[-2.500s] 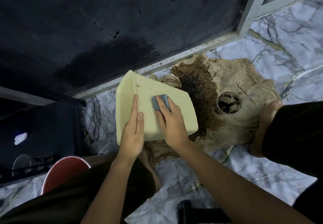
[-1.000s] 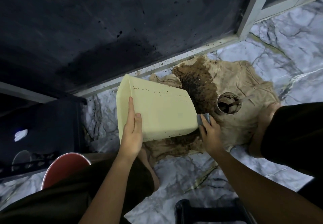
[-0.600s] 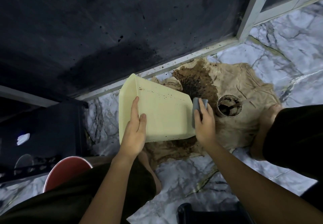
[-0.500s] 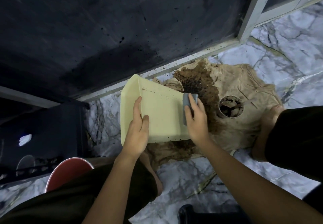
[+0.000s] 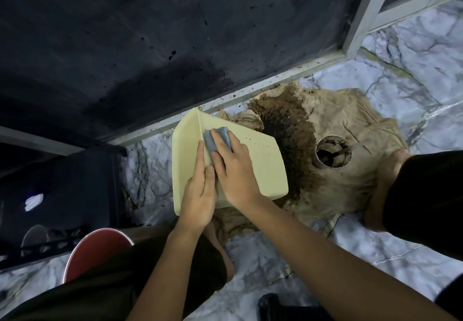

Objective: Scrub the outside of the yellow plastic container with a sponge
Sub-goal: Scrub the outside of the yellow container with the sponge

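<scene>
I saw the yellow container tipped on its side over a stained cloth on the marble floor. My left hand gripped its near-left rim, fingers curled over the edge. My right hand pressed a blue sponge flat against the upper wall, near the rim. I judged the scrubbing was mid-stroke. Dark specks dotted the wall's far edge, so the next stroke should sweep right across them.
</scene>
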